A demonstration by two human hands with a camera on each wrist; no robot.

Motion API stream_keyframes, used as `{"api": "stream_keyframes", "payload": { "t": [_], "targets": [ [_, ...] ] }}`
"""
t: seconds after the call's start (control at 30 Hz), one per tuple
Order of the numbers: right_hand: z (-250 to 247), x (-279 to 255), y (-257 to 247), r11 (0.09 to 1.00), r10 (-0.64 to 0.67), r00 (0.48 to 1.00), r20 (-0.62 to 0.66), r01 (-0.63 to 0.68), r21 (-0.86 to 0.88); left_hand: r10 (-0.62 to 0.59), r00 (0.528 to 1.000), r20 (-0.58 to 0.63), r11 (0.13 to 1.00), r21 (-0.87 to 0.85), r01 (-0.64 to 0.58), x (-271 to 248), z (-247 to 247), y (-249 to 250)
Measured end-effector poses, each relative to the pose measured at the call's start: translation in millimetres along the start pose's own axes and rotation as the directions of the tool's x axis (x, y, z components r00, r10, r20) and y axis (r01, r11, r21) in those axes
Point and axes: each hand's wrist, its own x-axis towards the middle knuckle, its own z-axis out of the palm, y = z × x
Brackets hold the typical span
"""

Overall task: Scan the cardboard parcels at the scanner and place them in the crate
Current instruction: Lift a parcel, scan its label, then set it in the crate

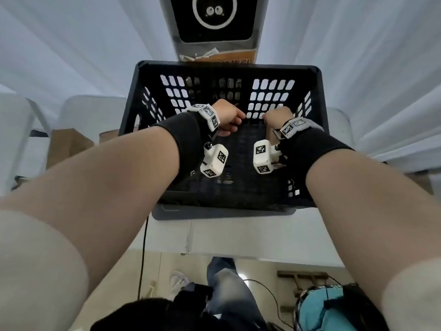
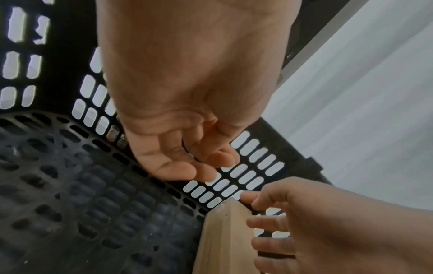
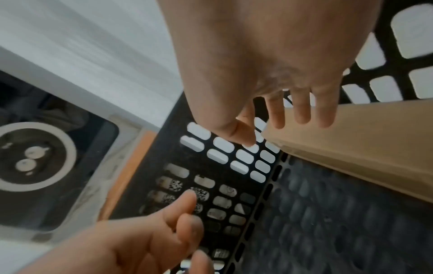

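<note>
The black slatted crate [image 1: 224, 64] stands on the white table, with both hands down inside it. A brown cardboard parcel [image 3: 363, 144] stands on edge along the crate's right wall; its corner [image 2: 225, 241] also shows in the left wrist view. In the head view my right arm hides it. My right hand [image 3: 281, 115] has straight fingers lying over the parcel's top edge, thumb beside its end. My left hand [image 2: 194, 157] hangs near the far wall with loosely curled fingers, holding nothing. The scanner [image 1: 212, 17], a dark panel with a white ring, stands behind the crate.
More brown cardboard parcels [image 1: 66, 144] lie on the table left of the crate. An orange-labelled box [image 1: 226, 57] sits between crate and scanner. White curtains hang on both sides. The table's near edge [image 1: 214, 249] is close to my body, with cables on the floor below.
</note>
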Motion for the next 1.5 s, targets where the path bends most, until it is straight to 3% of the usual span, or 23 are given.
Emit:
{"api": "stream_keyframes", "payload": {
  "t": [0.03, 0.1, 0.13, 0.23, 0.33, 0.47, 0.63, 0.77, 0.87, 0.97, 1.07, 1.23, 1.37, 1.5],
  "targets": [
    [0.3, 2.9, 1.6, 0.999, 0.044, 0.999, 0.007, -0.044, 0.015, 0.005, 1.000, -0.015, 1.000, -0.002, -0.005, -1.3, 0.1, -1.2],
    [6.1, 12.2, 12.2, 0.951, 0.132, 0.990, 0.046, -0.139, 0.276, -0.040, 0.999, -0.014, 0.999, 0.009, 0.040, 4.5, 1.4, -4.1],
    [9.2, 12.3, 15.3, 0.933, 0.170, 0.984, 0.058, -0.180, 0.311, -0.062, 0.998, 0.005, 0.998, 0.011, 0.062, 4.6, 3.2, -7.6],
    [15.0, 17.9, 17.1, 0.953, 0.161, 0.983, 0.091, -0.179, 0.244, -0.100, 0.995, 0.004, 0.995, 0.025, 0.100, 10.2, 6.0, -16.9],
    [19.0, 26.1, 14.8, 0.986, 0.155, 0.985, 0.073, -0.159, 0.057, -0.109, 0.994, 0.000, 0.994, 0.018, 0.109, 14.8, 6.2, -23.6],
    [24.2, 33.4, 18.2, 0.992, 0.126, 0.990, 0.069, -0.125, -0.022, -0.113, 0.994, -0.003, 0.994, 0.013, 0.113, 17.8, 3.5, -28.2],
    [27.5, 30.6, 20.1, 0.956, 0.215, 0.976, 0.030, -0.217, 0.199, -0.108, 0.994, -0.012, 0.994, 0.002, 0.108, 16.1, -1.1, -30.8],
    [22.1, 25.4, 10.4, 0.981, 0.177, 0.966, 0.191, -0.189, 0.047, -0.120, 0.993, -0.010, 0.992, -0.024, 0.120, 10.9, -7.2, -35.2],
    [20.9, 23.0, 3.9, 0.974, 0.221, 0.950, 0.222, -0.206, -0.090, -0.124, 0.992, -0.018, 0.991, -0.050, 0.123, 6.5, -13.1, -39.9],
    [21.9, 17.5, -3.0, 0.980, 0.197, 0.950, 0.241, -0.183, -0.082, -0.115, 0.993, -0.031, 0.991, -0.070, 0.112, 0.5, -16.8, -42.8],
    [21.9, 15.1, -6.0, 0.997, 0.083, 0.969, 0.233, -0.081, -0.017, -0.101, 0.994, -0.039, 0.992, -0.084, 0.098, -9.0, -21.7, -43.5],
    [-1.5, -25.4, -24.1, 0.993, 0.046, 0.992, 0.117, -0.058, 0.103, -0.065, 0.997, -0.052, 0.993, -0.104, 0.060, -37.5, -33.9, -43.9],
    [-21.8, -58.2, -39.1, 0.973, 0.089, 0.995, 0.054, -0.098, 0.207, -0.025, 0.999, -0.034, 0.995, -0.095, 0.022, -71.2, -53.0, -35.7],
    [-47.8, -99.0, -55.9, 0.955, 0.113, 0.985, -0.132, -0.071, 0.287, 0.067, 0.997, -0.030, 0.993, -0.100, -0.069, -119.7, -83.5, -19.6]
  ]
}}
